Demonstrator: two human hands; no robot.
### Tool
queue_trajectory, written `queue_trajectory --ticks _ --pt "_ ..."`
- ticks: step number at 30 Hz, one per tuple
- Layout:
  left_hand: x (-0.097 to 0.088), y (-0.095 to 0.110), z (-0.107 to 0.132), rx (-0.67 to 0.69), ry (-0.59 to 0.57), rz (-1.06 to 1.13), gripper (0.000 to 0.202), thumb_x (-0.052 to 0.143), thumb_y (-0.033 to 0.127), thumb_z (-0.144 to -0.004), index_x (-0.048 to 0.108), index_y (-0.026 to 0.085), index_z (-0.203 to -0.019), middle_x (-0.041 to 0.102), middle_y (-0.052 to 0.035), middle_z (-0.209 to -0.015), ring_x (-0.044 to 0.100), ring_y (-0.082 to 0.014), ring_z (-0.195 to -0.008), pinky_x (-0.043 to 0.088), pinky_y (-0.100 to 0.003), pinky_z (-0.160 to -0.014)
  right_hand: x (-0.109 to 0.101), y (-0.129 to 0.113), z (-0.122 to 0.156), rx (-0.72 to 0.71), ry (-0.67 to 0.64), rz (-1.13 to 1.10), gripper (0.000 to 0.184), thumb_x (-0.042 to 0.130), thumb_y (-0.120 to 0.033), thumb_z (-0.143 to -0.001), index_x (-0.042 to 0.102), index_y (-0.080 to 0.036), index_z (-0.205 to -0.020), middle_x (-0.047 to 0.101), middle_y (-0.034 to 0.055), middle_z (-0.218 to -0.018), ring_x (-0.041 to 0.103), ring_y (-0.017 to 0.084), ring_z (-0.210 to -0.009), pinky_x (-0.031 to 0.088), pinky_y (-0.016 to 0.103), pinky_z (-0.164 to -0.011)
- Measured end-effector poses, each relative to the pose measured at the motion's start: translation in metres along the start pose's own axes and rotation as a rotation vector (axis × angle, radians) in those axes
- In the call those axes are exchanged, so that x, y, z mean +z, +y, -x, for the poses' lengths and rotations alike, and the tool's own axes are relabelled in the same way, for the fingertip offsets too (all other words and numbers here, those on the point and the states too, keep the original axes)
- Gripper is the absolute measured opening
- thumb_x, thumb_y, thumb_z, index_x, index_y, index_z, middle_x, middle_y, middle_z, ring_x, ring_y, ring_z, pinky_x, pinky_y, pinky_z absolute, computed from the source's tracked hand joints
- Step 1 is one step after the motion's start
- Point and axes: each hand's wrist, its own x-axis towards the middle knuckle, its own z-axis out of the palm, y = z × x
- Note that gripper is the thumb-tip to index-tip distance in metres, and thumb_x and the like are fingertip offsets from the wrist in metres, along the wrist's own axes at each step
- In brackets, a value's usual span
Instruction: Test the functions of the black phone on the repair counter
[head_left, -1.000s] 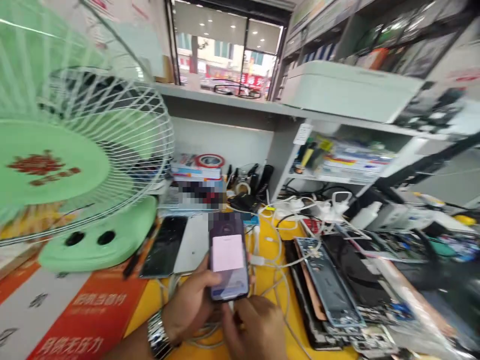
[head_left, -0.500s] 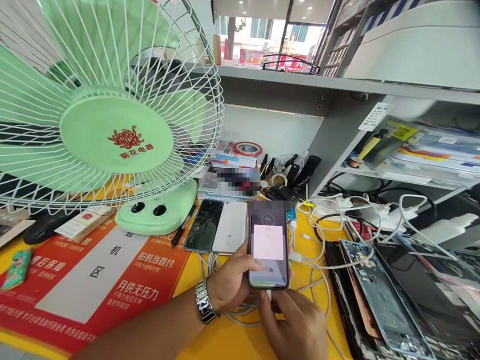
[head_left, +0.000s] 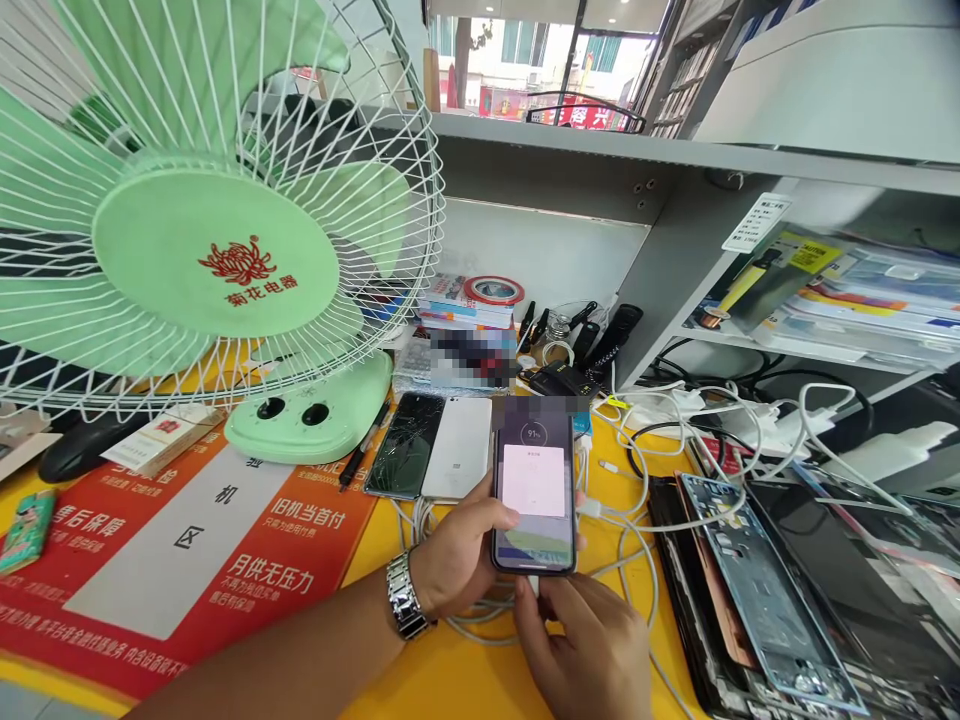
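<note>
There was the left thumb (head_left: pixel 501 512), laid across the phone's lower screen, with the left fingers curled away behind a dark smartphone (head_left: pixel 534 490), a grip from the side that left the display open to the head camera: a ring reading 91% above a pale pink dialog box. The right fingers (head_left: pixel 559 610) came in at the phone's bottom end, bunched close together beside a white connector (head_left: pixel 533 586), though whether they pinched it, nobody could tell from this angle! The left hand (head_left: pixel 457 545), a steel link watch (head_left: pixel 406 596) on its wrist, held the phone up over the yellow mat (head_left: pixel 465 680), and the right hand (head_left: pixel 581 640) sat just below it. White cables (head_left: pixel 626 510) looped loosely around both hands, slack enough to allow the phone to be lifted. To the left, a cracked phone (head_left: pixel 405 445) lay beside a white phone (head_left: pixel 457 447), both set flat, just behind the hands. To the right, a bare phone frame (head_left: pixel 757 590) sat among opened parts, off to one side, while a green desk fan (head_left: pixel 217 255) stood at the left, its round base (head_left: pixel 307 425) just behind the two phones.
</note>
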Motion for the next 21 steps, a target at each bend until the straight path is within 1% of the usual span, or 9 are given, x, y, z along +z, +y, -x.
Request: queue_trajectory --ticks 3,5,7,9,13,15,17,21 --pt "0.0007 0.0004 -0.0005 -0.026 0.045 -0.004 0.053 0.047 0.017 -0.081 0.045 0.013 -0.134 0.062 -0.0191 -0.123 0.065 -0.0346 -0.101 0.047 -0.05 -0.09 0.0002 0.0001 -0.0006 -0.021 0.011 -0.004 0.031 0.056 -0.026 -0.09 0.055 -0.02 -0.06 0.056 -0.0015 -0.049 0.052 0.012 -0.044 0.03 0.028 -0.049" --pt "0.0022 0.001 -0.0006 -0.037 0.091 -0.006 0.054 0.048 0.019 -0.084 0.041 0.017 -0.138 0.064 -0.0172 -0.119 0.067 -0.0325 -0.097 0.049 -0.047 -0.086 0.0006 0.0 -0.001 -0.038 0.02 -0.001 0.03 0.057 -0.024 -0.09 0.054 -0.019 -0.06 0.055 -0.0016 -0.049 0.052 0.012 -0.044 0.029 0.028 -0.05" --pt "0.0044 0.0016 -0.0006 -0.034 0.119 0.003 0.057 0.048 0.021 -0.087 0.035 0.021 -0.142 0.066 -0.0153 -0.115 0.067 -0.0301 -0.094 0.05 -0.045 -0.085 0.0014 -0.0001 -0.0004 -0.043 0.025 0.006 0.029 0.057 -0.024 -0.09 0.055 -0.019 -0.061 0.055 -0.001 -0.05 0.051 0.013 -0.045 0.028 0.029 -0.051" --pt "0.0067 0.0018 -0.0004 -0.021 0.135 0.008 0.058 0.049 0.024 -0.089 0.032 0.021 -0.144 0.067 -0.0148 -0.114 0.068 -0.0288 -0.094 0.049 -0.044 -0.087 0.0027 -0.0002 0.0011 -0.048 0.034 0.017 0.027 0.058 -0.024 -0.09 0.056 -0.019 -0.063 0.056 -0.0005 -0.051 0.051 0.014 -0.047 0.029 0.03 -0.052" --pt "0.0083 0.0013 0.0003 -0.013 0.163 0.005 0.059 0.05 0.028 -0.09 0.03 0.02 -0.145 0.067 -0.0154 -0.114 0.067 -0.0286 -0.095 0.049 -0.043 -0.087 0.0048 -0.0006 0.0033 -0.055 0.043 0.026 0.026 0.058 -0.024 -0.089 0.055 -0.02 -0.064 0.056 -0.0006 -0.051 0.05 0.014 -0.047 0.028 0.03 -0.053" --pt "0.0071 0.0009 0.0006 -0.016 0.144 0.015 0.059 0.051 0.029 -0.088 0.032 0.021 -0.144 0.066 -0.0158 -0.116 0.067 -0.0295 -0.095 0.049 -0.044 -0.086 0.005 -0.0006 0.0031 -0.051 0.047 0.019 0.026 0.059 -0.024 -0.089 0.055 -0.02 -0.063 0.056 -0.0008 -0.051 0.05 0.014 -0.047 0.027 0.031 -0.053" --pt "0.0056 0.0009 0.0007 -0.033 0.119 0.036 0.059 0.052 0.031 -0.086 0.037 0.019 -0.141 0.065 -0.0166 -0.119 0.067 -0.0311 -0.095 0.05 -0.045 -0.084 0.0046 -0.0004 0.0022 -0.048 0.05 0.011 0.026 0.059 -0.024 -0.089 0.055 -0.019 -0.064 0.056 -0.0011 -0.051 0.05 0.014 -0.046 0.027 0.031 -0.053" --pt "0.0048 0.002 -0.0002 -0.084 0.088 0.095 0.056 0.049 0.04 -0.084 0.051 0.011 -0.131 0.066 -0.0189 -0.116 0.067 -0.0339 -0.095 0.049 -0.045 -0.084 0.0033 -0.0001 0.0002 -0.057 0.038 0.006 0.026 0.058 -0.023 -0.089 0.055 -0.019 -0.064 0.056 -0.0012 -0.051 0.051 0.013 -0.046 0.028 0.031 -0.052"
